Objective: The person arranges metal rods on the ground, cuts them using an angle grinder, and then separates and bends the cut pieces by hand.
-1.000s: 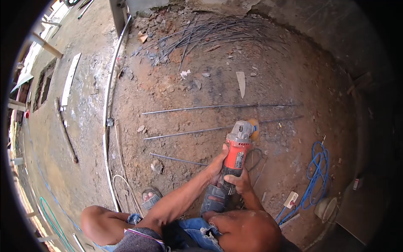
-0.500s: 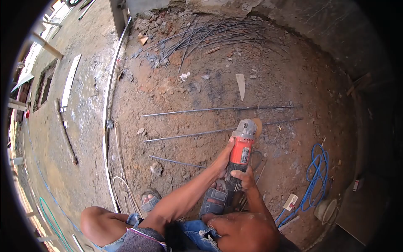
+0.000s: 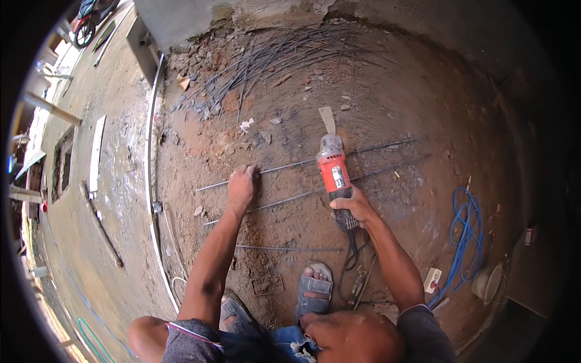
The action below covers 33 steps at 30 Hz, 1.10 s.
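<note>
My right hand (image 3: 357, 207) is wrapped around the black rear handle of a red and grey angle grinder (image 3: 334, 174). The grinder's disc (image 3: 344, 140) looks blurred and lies over or close to the far steel rod (image 3: 284, 166); contact cannot be made out. My left hand (image 3: 242, 184) is on that same rod, left of the grinder, with its fingers curled down around it. A second steel rod (image 3: 290, 198) runs beneath the grinder, nearer to me. Closer to my feet lies a shorter rod (image 3: 290, 248).
A heap of thin rods (image 3: 284, 57) lies by the far wall. A flat pointed piece (image 3: 327, 120) is just beyond the grinder. Blue cable (image 3: 466, 227) coils at right beside a white socket block (image 3: 432, 279). A long pale strip (image 3: 149, 169) borders the dirt on the left.
My left hand has let go of the grinder's front and moved left onto the far rod. The grinder, now in my right hand alone, has shifted left and away from me.
</note>
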Each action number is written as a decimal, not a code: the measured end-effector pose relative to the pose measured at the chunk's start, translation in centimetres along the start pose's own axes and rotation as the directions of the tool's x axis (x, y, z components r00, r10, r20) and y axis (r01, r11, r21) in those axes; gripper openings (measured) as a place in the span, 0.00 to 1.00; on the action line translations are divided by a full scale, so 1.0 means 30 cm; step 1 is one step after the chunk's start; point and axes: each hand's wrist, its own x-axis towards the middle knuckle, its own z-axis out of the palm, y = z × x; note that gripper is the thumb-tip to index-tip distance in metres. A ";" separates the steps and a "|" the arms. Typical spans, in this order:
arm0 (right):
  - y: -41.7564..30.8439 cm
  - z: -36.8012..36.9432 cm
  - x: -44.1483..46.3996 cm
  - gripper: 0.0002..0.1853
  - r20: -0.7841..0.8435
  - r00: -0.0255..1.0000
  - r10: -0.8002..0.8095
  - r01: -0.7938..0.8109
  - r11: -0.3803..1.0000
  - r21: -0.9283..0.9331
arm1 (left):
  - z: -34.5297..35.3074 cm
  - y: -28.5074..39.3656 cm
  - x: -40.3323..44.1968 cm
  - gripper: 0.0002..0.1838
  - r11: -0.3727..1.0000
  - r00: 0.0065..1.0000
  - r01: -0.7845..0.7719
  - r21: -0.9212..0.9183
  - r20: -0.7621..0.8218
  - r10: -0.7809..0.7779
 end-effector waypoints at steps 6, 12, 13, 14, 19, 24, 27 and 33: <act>0.050 0.024 0.115 0.21 0.078 0.991 0.107 -0.103 0.993 -0.057 | 0.002 -0.101 -0.015 0.08 0.980 0.993 -0.004 0.199 0.116 -0.020; 0.088 0.033 0.144 0.20 0.059 0.995 0.079 -0.074 0.994 -0.083 | -0.004 -0.096 -0.008 0.06 0.970 0.994 -0.031 0.241 0.113 0.003; 0.089 0.033 0.145 0.19 0.062 0.995 0.082 -0.077 0.993 -0.087 | -0.003 -0.099 -0.007 0.06 0.969 0.993 -0.031 0.246 0.119 0.002; 0.087 0.033 0.146 0.19 0.066 0.994 0.086 -0.082 0.994 -0.073 | -0.002 -0.101 -0.002 0.06 0.968 0.992 -0.031 0.249 0.123 0.001; 0.070 0.045 0.147 0.18 0.074 0.991 0.114 -0.112 0.993 -0.040 | -0.004 -0.105 0.001 0.06 0.981 0.992 -0.018 0.193 0.130 -0.007; 0.063 0.056 0.139 0.19 0.058 0.990 0.126 -0.123 0.991 -0.056 | 0.012 -0.123 0.002 0.06 0.981 0.993 -0.026 0.191 0.116 0.004; 0.068 0.054 0.139 0.19 0.054 0.990 0.133 -0.130 0.990 -0.054 | 0.011 -0.118 0.010 0.07 0.979 0.994 -0.016 0.202 0.111 -0.006; 0.088 0.055 0.149 0.18 0.034 0.991 0.128 -0.126 0.990 -0.056 | -0.007 -0.104 0.011 0.07 0.974 0.990 -0.004 0.227 0.141 -0.029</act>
